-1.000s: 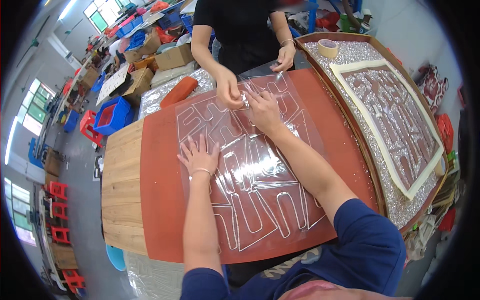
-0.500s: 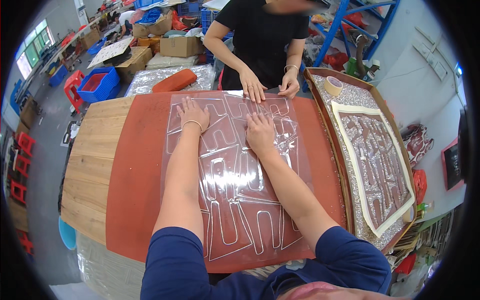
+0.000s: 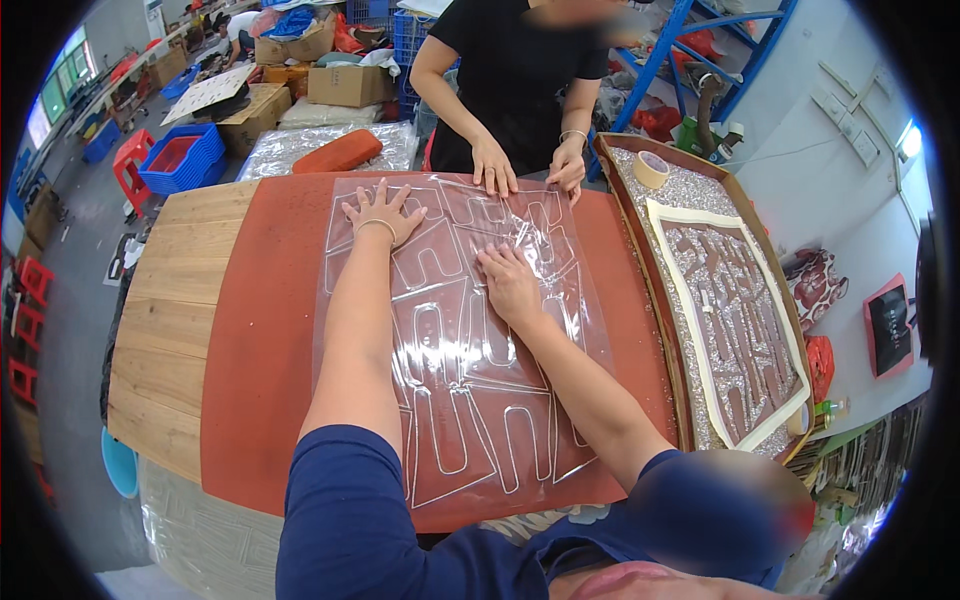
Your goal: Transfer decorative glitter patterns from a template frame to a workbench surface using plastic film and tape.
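Note:
A clear plastic sheet (image 3: 455, 345) with white-outlined long U-shaped and angular shapes lies on a reddish-brown mat (image 3: 265, 330). My left hand (image 3: 387, 218) presses flat on the sheet's far left part, fingers spread wide. Nearer the middle, my right hand (image 3: 513, 287) rests on the sheet with its fingers close together and lying on the plastic. Across the table, another person in black has one hand (image 3: 493, 167) flat on the far edge of the sheet. That person's other hand (image 3: 567, 168) is at the far right corner and seems to pinch it.
Bare wooden planks (image 3: 160, 330) show left of the mat. At the right stands a shallow tray (image 3: 683, 440) with a cream-framed panel (image 3: 657, 225) and a tape roll (image 3: 651, 170). An orange-red block (image 3: 338, 151) lies on silvery wrapping behind the table. Blue baskets (image 3: 185, 160) stand at far left.
My right hand has slid back toward me over the sheet. My left hand's fingers have spread wider. The other person's hand at the far right corner has come down to the sheet's edge.

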Action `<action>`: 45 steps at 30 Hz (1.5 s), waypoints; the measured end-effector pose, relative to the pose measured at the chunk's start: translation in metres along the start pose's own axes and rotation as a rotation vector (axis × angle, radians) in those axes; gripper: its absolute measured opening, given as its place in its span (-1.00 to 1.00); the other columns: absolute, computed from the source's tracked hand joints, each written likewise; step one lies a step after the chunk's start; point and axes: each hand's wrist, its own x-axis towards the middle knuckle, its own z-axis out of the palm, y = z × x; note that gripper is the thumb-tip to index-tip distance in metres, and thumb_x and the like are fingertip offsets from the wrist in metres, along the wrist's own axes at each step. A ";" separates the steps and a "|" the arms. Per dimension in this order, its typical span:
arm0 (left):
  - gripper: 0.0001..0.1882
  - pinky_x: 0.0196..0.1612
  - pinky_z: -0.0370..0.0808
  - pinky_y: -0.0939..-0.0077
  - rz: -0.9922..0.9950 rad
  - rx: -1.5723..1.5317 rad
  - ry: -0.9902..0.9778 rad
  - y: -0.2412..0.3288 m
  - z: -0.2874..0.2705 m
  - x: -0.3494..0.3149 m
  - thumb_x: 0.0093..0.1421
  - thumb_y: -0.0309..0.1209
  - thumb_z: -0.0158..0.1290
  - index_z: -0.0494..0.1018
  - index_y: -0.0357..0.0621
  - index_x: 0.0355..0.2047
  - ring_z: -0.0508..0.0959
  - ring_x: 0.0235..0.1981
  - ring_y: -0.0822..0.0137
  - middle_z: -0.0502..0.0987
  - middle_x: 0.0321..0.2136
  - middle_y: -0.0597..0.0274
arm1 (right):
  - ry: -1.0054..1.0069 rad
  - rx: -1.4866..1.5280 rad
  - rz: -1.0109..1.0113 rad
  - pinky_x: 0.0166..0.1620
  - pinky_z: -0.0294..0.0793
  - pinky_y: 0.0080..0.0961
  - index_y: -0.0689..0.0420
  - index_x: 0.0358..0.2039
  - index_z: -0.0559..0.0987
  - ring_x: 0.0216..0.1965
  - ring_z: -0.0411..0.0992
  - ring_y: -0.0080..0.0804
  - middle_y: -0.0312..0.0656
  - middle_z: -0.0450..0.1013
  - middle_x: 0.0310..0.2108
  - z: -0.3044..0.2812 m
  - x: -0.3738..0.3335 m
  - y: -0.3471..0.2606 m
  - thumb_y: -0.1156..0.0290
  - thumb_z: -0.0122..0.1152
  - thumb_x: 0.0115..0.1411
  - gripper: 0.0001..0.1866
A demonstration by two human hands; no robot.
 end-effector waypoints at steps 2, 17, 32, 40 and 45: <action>-0.29 0.27 -0.25 -0.26 -0.016 0.002 0.001 -0.001 -0.001 -0.002 0.13 0.30 -0.32 -0.02 0.53 0.29 -0.22 0.35 -0.10 -0.18 0.36 0.28 | -0.019 0.060 -0.002 0.09 0.27 -0.23 0.17 -0.15 0.53 -0.01 0.38 -0.07 -0.09 0.49 -0.11 -0.007 -0.006 -0.013 0.50 0.05 0.07 -0.71; -0.52 0.03 0.36 0.10 0.350 0.015 0.305 0.006 0.018 0.024 0.21 -0.22 -0.16 0.23 0.25 0.17 0.38 0.04 -0.08 0.26 0.08 -0.07 | -0.054 0.053 -0.079 0.09 0.28 -0.13 0.21 -0.08 0.45 -0.04 0.40 0.02 -0.02 0.46 -0.10 -0.017 -0.035 -0.068 0.51 0.05 0.01 -0.60; -0.81 0.01 0.44 0.30 0.540 0.007 0.554 -0.019 0.037 -0.008 0.12 -0.39 -0.02 0.46 -0.21 -0.28 0.40 0.00 0.07 0.34 -0.09 0.01 | 0.023 0.306 -0.090 0.06 0.35 -0.19 0.17 -0.13 0.52 -0.05 0.42 -0.05 -0.09 0.48 -0.10 -0.056 -0.052 -0.048 0.58 0.15 0.01 -0.66; -0.81 0.15 0.29 0.24 1.090 0.437 0.459 -0.023 -0.015 0.022 0.01 -0.40 0.05 0.45 -0.16 -0.34 0.39 0.03 0.19 0.44 -0.17 0.16 | 0.104 0.266 -0.154 0.04 0.41 -0.21 0.17 -0.13 0.52 -0.06 0.45 -0.10 -0.10 0.51 -0.14 -0.067 -0.052 -0.047 0.59 0.16 -0.02 -0.63; -0.69 0.17 0.22 0.19 0.894 0.615 0.322 -0.008 -0.023 0.039 0.05 -0.34 0.04 0.43 -0.11 -0.17 0.40 0.03 0.12 0.42 -0.11 0.06 | 0.126 0.294 -0.158 0.05 0.40 -0.22 0.17 -0.12 0.52 -0.06 0.46 -0.11 -0.12 0.51 -0.13 -0.067 -0.053 -0.049 0.61 0.13 -0.01 -0.63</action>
